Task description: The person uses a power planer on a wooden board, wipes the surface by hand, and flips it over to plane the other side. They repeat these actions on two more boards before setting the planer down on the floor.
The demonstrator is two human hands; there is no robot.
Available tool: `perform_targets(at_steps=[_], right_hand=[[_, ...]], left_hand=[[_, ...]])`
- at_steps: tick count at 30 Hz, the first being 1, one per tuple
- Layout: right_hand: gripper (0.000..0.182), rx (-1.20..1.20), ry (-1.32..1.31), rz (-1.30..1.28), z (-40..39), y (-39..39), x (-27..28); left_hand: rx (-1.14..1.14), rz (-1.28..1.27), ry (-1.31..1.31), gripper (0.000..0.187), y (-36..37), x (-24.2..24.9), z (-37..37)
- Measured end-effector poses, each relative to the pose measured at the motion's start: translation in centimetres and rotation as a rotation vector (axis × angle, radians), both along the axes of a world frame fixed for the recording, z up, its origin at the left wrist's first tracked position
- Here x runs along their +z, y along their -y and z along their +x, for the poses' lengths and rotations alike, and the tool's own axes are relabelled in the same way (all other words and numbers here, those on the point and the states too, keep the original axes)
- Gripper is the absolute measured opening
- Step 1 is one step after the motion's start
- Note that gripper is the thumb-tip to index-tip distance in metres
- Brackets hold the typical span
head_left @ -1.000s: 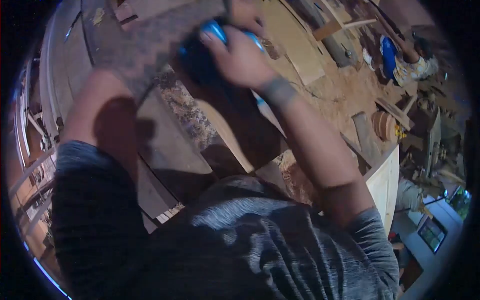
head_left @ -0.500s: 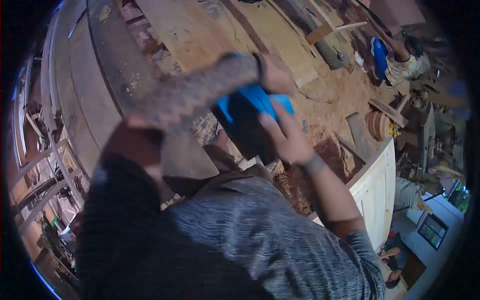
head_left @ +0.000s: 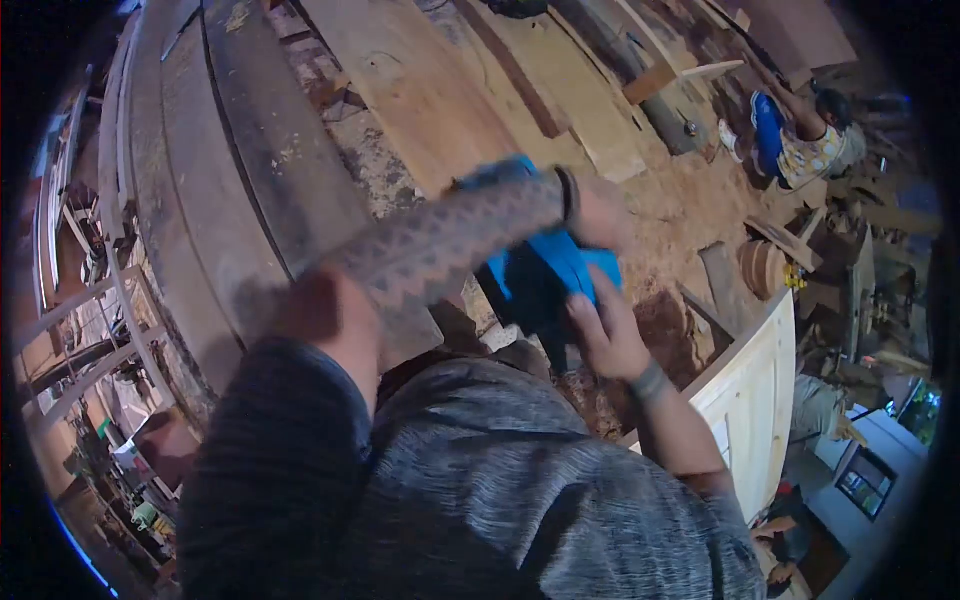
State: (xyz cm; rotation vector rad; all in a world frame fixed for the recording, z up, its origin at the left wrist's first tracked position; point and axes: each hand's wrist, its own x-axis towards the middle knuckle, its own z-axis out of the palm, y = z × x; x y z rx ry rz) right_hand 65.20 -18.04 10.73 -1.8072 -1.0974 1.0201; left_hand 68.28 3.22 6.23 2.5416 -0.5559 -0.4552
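Note:
I hold a blue power tool (head_left: 545, 270) with both hands, close to my chest. My left hand (head_left: 598, 213), at the end of a patterned sleeve, grips its top. My right hand (head_left: 605, 330), with a band at the wrist, grips its near side from below. The tool sits over a wooden board (head_left: 420, 100) that runs away from me; whether it touches the wood is hidden by my arms.
Long planks (head_left: 230, 160) lie to the left. A pale wooden panel (head_left: 755, 390) stands at the right. Sawdust (head_left: 690, 200) covers the floor beyond. Another person (head_left: 800, 135) crouches at the far right among timber offcuts. Shelving (head_left: 80, 330) stands at the left.
Both hands have drawn the blue tool back toward my body and to the right along the board. My left forearm now crosses in front of it.

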Motion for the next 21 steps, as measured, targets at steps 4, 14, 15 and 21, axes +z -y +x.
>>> perform_targets(at_steps=[4,14,15,21], right_hand=[[0.044,0.005,0.049,0.106,1.8,-11.4,-1.6],[0.057,0.024,0.185,0.278,3.8,-37.5,-3.2],[0.059,0.047,0.146,0.268,3.8,-37.0,-3.2],[0.047,0.063,-0.003,0.172,2.9,-18.5,-2.0]], left_hand=[[0.175,-0.011,-0.082,0.061,-11.8,-0.8,0.7],[0.425,0.118,-0.106,0.062,-36.1,1.0,1.5],[0.444,0.114,-0.128,0.063,-36.2,0.9,1.3],[0.204,0.009,0.114,0.046,-19.0,-1.0,0.4]])
